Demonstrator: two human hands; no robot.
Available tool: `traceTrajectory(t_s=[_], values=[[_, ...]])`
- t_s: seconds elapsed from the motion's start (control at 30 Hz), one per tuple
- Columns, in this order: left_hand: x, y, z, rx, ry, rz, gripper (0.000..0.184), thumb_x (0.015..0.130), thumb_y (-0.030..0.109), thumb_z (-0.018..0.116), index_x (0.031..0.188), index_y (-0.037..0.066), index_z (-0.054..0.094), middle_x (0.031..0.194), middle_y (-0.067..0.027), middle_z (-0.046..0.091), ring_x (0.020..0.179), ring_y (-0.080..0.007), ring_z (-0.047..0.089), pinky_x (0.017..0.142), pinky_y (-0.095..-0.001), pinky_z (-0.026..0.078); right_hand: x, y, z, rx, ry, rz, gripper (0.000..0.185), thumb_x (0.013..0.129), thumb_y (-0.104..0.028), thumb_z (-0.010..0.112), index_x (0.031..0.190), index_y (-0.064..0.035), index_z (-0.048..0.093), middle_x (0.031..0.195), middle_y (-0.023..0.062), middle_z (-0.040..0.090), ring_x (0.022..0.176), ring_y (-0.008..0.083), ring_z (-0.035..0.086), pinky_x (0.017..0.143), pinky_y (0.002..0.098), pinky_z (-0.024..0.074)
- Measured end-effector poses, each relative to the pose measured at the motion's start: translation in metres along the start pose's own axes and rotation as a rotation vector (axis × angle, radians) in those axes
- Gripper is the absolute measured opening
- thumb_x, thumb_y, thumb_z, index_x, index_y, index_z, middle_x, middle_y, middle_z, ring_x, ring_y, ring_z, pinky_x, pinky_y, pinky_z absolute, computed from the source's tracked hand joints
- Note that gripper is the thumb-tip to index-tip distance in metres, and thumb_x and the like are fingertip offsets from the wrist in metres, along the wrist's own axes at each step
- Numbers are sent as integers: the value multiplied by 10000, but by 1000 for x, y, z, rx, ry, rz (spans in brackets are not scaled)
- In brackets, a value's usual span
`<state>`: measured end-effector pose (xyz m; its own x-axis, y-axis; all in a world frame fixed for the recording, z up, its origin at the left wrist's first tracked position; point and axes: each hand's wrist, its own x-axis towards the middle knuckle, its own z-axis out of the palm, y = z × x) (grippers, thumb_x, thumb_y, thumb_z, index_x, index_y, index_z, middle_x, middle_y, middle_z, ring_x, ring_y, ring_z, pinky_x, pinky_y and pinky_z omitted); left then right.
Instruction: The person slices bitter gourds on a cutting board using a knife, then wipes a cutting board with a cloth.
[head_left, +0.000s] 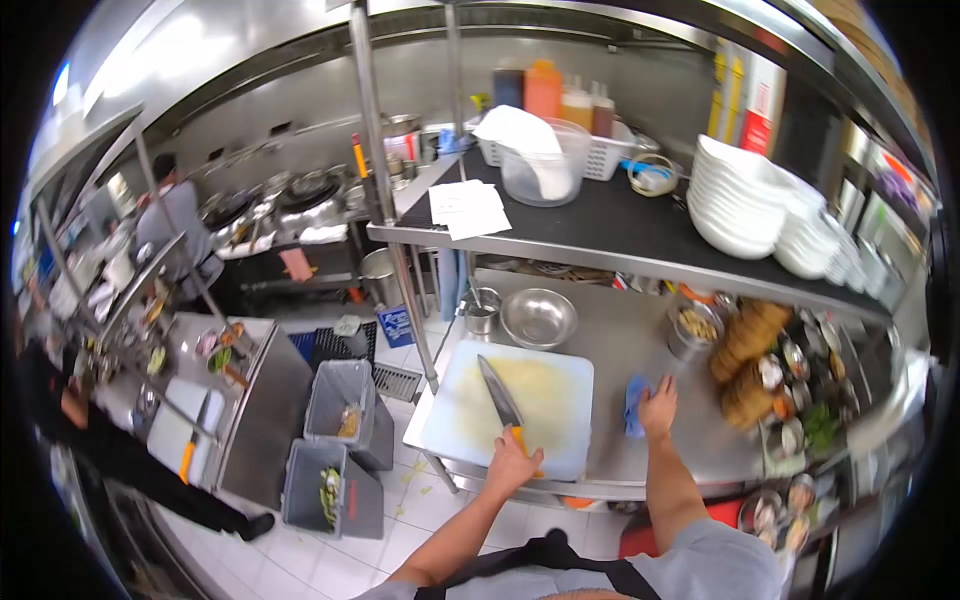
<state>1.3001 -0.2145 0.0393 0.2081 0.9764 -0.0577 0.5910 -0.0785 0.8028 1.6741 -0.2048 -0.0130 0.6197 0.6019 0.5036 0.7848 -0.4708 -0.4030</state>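
Observation:
A white cutting board (455,420) with yellowish stains lies at the front edge of the steel counter. On it rests a chef's knife (498,390), its blade pointing away and its handle yellow. My left hand (515,462) is closed around that handle, at the board's near side. To the right of the board, a crumpled blue cloth (633,408) lies on the counter. My right hand (657,407) is at the cloth's right edge, fingers curled and thumb side against it.
Behind the board stand a steel bowl (539,318) and a small steel pot (482,312). Stacked brown baskets (748,345) and small containers fill the right. An overhead shelf (600,232) holds white bowls (738,195). Grey bins (345,400) stand left; other people (185,230) work farther left.

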Motion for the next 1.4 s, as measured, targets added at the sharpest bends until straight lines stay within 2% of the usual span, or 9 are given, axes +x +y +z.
traceTrajectory(t_s=[0.23,0.37,0.47,0.57,0.7,0.87,1.1,1.27,1.4], values=[[8,-8,65,277,255,-157,968,818,251,765,1490,-181,218,1253,-335,494,1068,-514,602,947,-539,523,0,2,24,-170,-610,-124,677,904,-351,677,1470,-51,458,1511,216,472,1393,446,436,1134,551,374],[9,-36,74,200,297,-363,753,826,157,738,1395,-167,367,1143,-285,569,977,-436,652,834,-503,577,-3,26,30,-79,-316,-404,607,883,-256,671,1425,-55,486,1499,203,489,1344,435,474,1104,548,392],[-23,-5,50,-724,-17,-628,287,900,29,612,1174,-11,537,868,-54,505,684,-165,547,527,-330,539,-17,46,44,113,-376,-569,536,896,-171,642,1406,-60,523,1463,200,528,1324,418,501,1088,534,412],[-64,10,30,-832,10,-593,262,913,27,625,1165,30,552,821,-33,488,606,-127,491,500,-283,455,-69,52,2,422,-677,-805,408,906,-70,623,1313,-42,621,1361,207,605,1278,417,550,1088,511,428],[-118,58,-16,-470,-49,-633,250,958,225,629,1076,12,571,749,-56,575,598,-136,582,514,-310,487,-103,-3,-80,800,-1130,-430,352,882,-40,665,1233,-14,663,1277,219,643,1172,415,614,1039,496,460],[-159,50,-29,-6,-139,-277,359,999,300,591,1171,-13,549,904,-248,682,822,-398,681,746,-479,515,-98,-179,-122,1079,-552,-1223,237,913,-141,658,1112,-16,685,1102,191,679,1058,341,654,917,460,520],[-198,30,-108,-109,-49,-265,314,1013,262,582,1192,8,544,883,-220,659,829,-389,658,767,-462,509,-146,-298,-68,1178,-569,-1688,405,877,-353,677,617,-112,480,584,73,502,520,307,537,541,437,437],[-235,-33,-257,-25,-283,-218,317,1023,273,598,1260,71,542,946,-146,666,835,-295,637,767,-421,503,-108,-363,-7,1047,-469,-1338,185,837,-151,666,693,-60,591,665,154,584,590,367,589,549,460,466],[-290,-101,-419,74,-147,-372,424,979,232,645,1376,110,559,1050,-143,701,894,-300,666,829,-407,525,-64,-315,74,967,-353,-304,533,1107,-361,479,914,82,705,857,134,724,725,207,608,713,376,514]])
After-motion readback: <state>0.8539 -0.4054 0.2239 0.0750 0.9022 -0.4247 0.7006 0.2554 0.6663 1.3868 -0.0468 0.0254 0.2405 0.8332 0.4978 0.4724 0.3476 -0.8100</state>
